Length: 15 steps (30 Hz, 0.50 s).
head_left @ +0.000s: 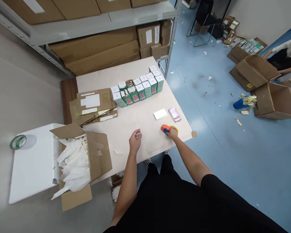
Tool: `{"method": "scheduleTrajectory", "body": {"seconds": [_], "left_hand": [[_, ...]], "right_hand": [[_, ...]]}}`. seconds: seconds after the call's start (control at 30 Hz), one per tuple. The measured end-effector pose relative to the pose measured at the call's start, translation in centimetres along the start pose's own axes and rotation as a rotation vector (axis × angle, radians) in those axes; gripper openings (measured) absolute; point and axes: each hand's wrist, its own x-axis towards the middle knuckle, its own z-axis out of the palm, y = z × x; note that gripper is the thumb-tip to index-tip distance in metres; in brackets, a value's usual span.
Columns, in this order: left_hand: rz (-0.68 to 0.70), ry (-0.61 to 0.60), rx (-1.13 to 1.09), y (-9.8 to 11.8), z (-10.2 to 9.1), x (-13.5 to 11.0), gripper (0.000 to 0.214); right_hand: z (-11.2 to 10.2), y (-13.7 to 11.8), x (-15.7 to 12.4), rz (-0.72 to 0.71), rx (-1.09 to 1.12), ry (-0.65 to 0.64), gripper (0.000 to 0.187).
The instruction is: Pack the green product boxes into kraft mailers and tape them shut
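Observation:
My right hand (pixel 172 132) is closed around an orange and blue tape dispenser (pixel 165 128) with a yellow roll, low over the table's front right. My left hand (pixel 135 139) is above the table's front edge, its fingers loosely curled and slightly apart, with nothing visible in them. Beyond my right hand lie a white card (pixel 160 114) and a blurred pinkish item (pixel 175 115). Farther back stand rows of small green and white boxes (pixel 142 90), some with open tops.
Flattened cardboard (pixel 94 102) is stacked at the table's left. In front of it, an open carton (pixel 99 155) holds white packing material (pixel 75 161). A metal shelf (pixel 116 19) with cartons borders the back. At right, a person (pixel 285 56) is by open cartons (pixel 276 100) on the floor.

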Motion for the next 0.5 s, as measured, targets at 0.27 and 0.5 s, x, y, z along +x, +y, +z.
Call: {"method": "scheduleTrajectory", "body": {"seconds": [0.27, 0.5], "left_hand": [[0.141, 0.070, -0.039, 6.0, 1.4, -1.4, 0.028], [0.433, -0.020, 0.051, 15.4, -0.3, -1.9, 0.032]], "right_hand": [[-4.1, -9.0, -3.5, -0.256, 0.312, -0.421, 0.041], [-6.7, -15.5, -6.9, -0.591, 0.456, -0.683, 0.044]]}}
